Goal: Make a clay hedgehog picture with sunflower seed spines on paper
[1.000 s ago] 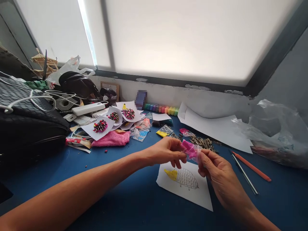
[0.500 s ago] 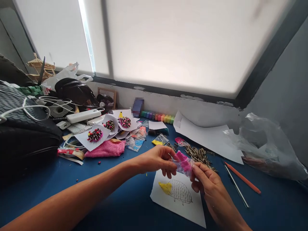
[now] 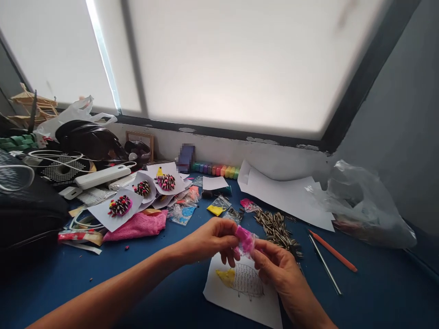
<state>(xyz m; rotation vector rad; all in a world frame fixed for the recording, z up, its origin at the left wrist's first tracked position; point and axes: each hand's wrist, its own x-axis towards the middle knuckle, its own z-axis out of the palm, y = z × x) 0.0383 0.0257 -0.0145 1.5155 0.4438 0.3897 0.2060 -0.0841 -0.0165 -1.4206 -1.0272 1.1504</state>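
Note:
Between my two hands is a lump of bright pink modelling clay (image 3: 244, 237) in a crumpled clear plastic bag (image 3: 247, 250). The fingers of my left hand (image 3: 219, 235) pinch the clay's left side. My right hand (image 3: 274, 262) grips the bag from the right. Below them lies a white sheet with a hedgehog drawing (image 3: 247, 279); its head is covered in yellow clay (image 3: 226, 277), and its body shows only pen lines. My right hand covers part of the sheet's right side. A pile of striped sunflower seeds (image 3: 277, 228) lies just behind my hands.
Finished seed hedgehogs on paper (image 3: 120, 206) lie at left by a pink cloth (image 3: 137, 226). A yellow clay packet (image 3: 216, 209) and a row of coloured clay (image 3: 217, 170) stand behind. At right are an orange pen (image 3: 334, 251), a metal rod (image 3: 325, 261) and a plastic bag (image 3: 373, 205).
The view has shifted a little to the right, so everything sits further left. My hands are closer together, and the bag is more bunched around the pink clay.

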